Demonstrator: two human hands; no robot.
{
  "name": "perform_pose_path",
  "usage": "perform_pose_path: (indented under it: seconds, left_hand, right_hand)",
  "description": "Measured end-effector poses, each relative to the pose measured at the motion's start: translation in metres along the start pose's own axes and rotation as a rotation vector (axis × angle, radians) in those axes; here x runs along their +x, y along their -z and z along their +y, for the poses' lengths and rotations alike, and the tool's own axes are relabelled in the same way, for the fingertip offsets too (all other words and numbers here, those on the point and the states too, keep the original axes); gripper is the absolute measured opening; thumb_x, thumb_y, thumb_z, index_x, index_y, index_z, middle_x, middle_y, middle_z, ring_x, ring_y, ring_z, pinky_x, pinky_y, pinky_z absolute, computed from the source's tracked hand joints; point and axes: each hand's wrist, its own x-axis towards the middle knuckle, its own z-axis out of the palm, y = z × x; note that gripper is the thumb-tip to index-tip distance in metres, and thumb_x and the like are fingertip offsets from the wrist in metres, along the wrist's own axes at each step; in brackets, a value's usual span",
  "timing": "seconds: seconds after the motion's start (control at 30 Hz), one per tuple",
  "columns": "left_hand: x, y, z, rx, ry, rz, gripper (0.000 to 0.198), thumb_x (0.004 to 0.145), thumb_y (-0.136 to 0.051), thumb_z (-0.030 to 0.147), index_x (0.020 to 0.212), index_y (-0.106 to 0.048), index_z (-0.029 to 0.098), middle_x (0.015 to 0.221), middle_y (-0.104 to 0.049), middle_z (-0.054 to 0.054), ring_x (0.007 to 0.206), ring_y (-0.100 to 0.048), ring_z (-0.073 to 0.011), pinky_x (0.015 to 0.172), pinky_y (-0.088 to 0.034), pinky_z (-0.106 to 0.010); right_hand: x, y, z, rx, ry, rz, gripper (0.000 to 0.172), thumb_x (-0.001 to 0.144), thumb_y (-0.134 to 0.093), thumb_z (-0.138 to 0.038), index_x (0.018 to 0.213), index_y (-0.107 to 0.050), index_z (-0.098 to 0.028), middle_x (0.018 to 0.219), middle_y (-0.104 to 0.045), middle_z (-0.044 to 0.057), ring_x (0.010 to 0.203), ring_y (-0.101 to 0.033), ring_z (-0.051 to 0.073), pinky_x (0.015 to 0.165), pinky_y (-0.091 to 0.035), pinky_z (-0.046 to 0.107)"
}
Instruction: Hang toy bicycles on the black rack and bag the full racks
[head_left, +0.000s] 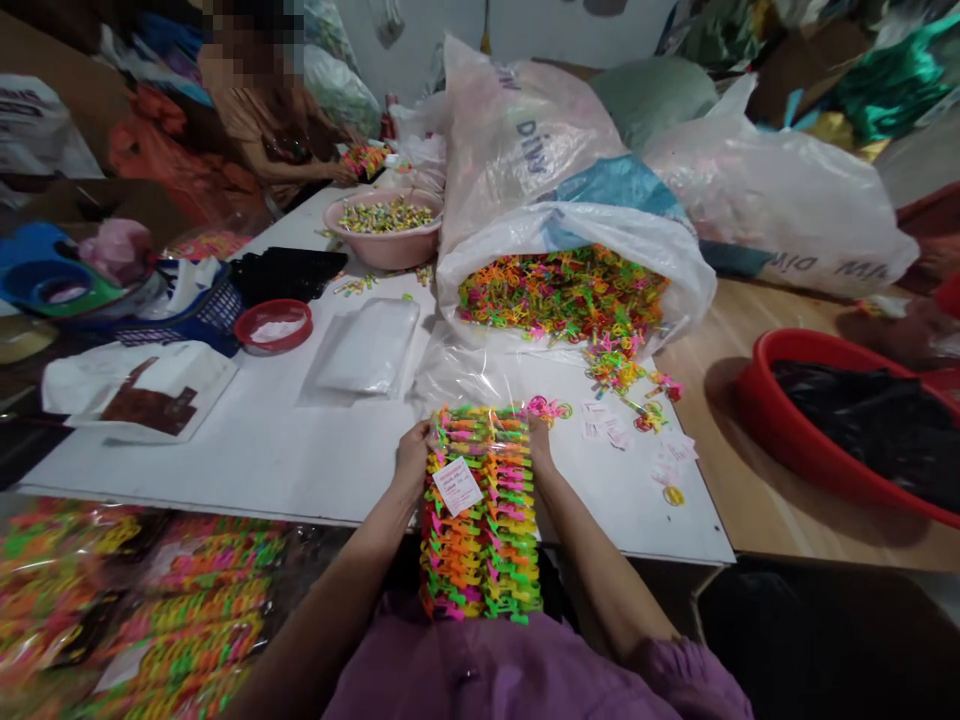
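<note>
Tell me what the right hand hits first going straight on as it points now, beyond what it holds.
Beyond the pack, the right hand would probably meet the clear film at the pack's far end first, then the sack; depth is unclear.

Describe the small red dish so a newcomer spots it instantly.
Start on the white table, left side. Between the blue basket and the flat clear plastic sits the small red dish. It holds something whitish; the big red tub at right holds black plastic.
</note>
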Motion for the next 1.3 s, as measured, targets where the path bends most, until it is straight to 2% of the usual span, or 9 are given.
perform_pose_path:
  seconds: [0.13,0.27,0.37,0.5,0.67,0.87,1.03,1.17,1.3]
  left_hand:
    - [-0.012,0.015,-0.002,0.071,0.013,-0.029,0.036,0.061,-0.062,0.045,0.082,-0.062,0.016,0.068,-0.067,-0.002,0.059,-0.061,-0.0170,0.055,-0.047,-0.028]
    - [-0.033,0.039,0.000,0.218,0.029,-0.115,0.026,0.060,-0.066,0.041,0.065,-0.062,0.016,0.055,-0.063,0.000,0.051,-0.057,-0.0158,0.047,-0.041,-0.024]
    - [-0.041,0.049,0.005,0.301,-0.005,-0.131,0.025,0.061,-0.067,0.041,0.065,-0.063,0.016,0.056,-0.063,0.000,0.053,-0.058,-0.0166,0.049,-0.042,-0.025]
    - [-0.039,0.043,0.014,0.345,-0.148,-0.014,0.027,0.069,-0.062,0.042,0.081,-0.063,0.018,0.075,-0.068,-0.003,0.071,-0.062,-0.0174,0.065,-0.047,-0.026]
    - [-0.038,0.023,0.028,0.356,-0.307,0.116,0.030,0.077,-0.055,0.044,0.093,-0.057,0.018,0.081,-0.065,-0.003,0.074,-0.061,-0.0163,0.067,-0.049,-0.026]
    - [-0.050,0.028,0.045,0.511,-0.552,0.133,0.012,0.078,-0.055,0.031,0.076,-0.056,0.019,0.078,-0.057,0.000,0.075,-0.054,-0.0136,0.074,-0.044,-0.026]
    - [-0.073,0.061,0.050,0.740,-0.783,-0.182,0.009,0.083,-0.050,0.023,0.075,-0.053,0.018,0.081,-0.056,-0.003,0.080,-0.054,-0.0139,0.074,-0.044,-0.027]
    - [-0.094,0.077,0.062,0.765,-0.573,-0.587,0.015,0.087,-0.046,0.025,0.075,-0.052,0.018,0.086,-0.055,-0.003,0.082,-0.053,-0.0130,0.074,-0.044,-0.025]
    - [-0.112,0.085,0.070,0.767,-0.379,-0.870,0.022,0.088,-0.046,0.029,0.070,-0.051,0.017,0.084,-0.055,-0.003,0.078,-0.052,-0.0115,0.070,-0.042,-0.022]
  right_hand:
    - [-0.013,0.009,0.004,0.018,-0.044,-0.072,0.025,0.065,-0.060,-0.041,0.059,-0.056,-0.017,0.056,-0.058,0.001,0.056,-0.055,0.016,0.051,-0.045,0.026]
    - [-0.047,0.030,0.012,-0.206,-0.044,-0.169,0.026,0.072,-0.053,-0.037,0.056,-0.057,-0.017,0.055,-0.057,0.000,0.056,-0.053,0.016,0.049,-0.040,0.024]
    - [-0.063,0.040,0.013,-0.305,-0.058,-0.121,0.023,0.074,-0.053,-0.037,0.064,-0.062,-0.017,0.058,-0.058,0.000,0.058,-0.054,0.017,0.051,-0.040,0.024]
    - [-0.058,0.038,-0.003,-0.281,-0.012,0.065,0.026,0.076,-0.055,-0.040,0.086,-0.064,-0.018,0.072,-0.063,0.003,0.063,-0.056,0.017,0.057,-0.044,0.027]
    - [-0.046,0.025,-0.027,-0.353,0.199,0.164,0.021,0.080,-0.053,-0.037,0.086,-0.062,-0.019,0.075,-0.062,0.002,0.058,-0.052,0.013,0.057,-0.043,0.026]
    - [-0.051,0.022,-0.044,-0.434,0.407,0.083,0.013,0.084,-0.052,-0.029,0.081,-0.059,-0.019,0.076,-0.058,0.002,0.065,-0.052,0.013,0.062,-0.042,0.026]
    - [-0.073,0.043,-0.052,-0.365,0.344,-0.195,0.012,0.083,-0.058,-0.027,0.074,-0.057,-0.019,0.078,-0.057,0.003,0.076,-0.053,0.015,0.070,-0.042,0.028]
    - [-0.091,0.064,-0.061,-0.249,0.063,-0.392,0.015,0.081,-0.062,-0.030,0.072,-0.057,-0.018,0.077,-0.057,0.001,0.075,-0.054,0.014,0.072,-0.042,0.026]
    - [-0.112,0.079,-0.073,-0.237,-0.110,-0.666,0.014,0.078,-0.065,-0.028,0.072,-0.060,-0.017,0.078,-0.057,0.000,0.074,-0.054,0.013,0.069,-0.042,0.024]
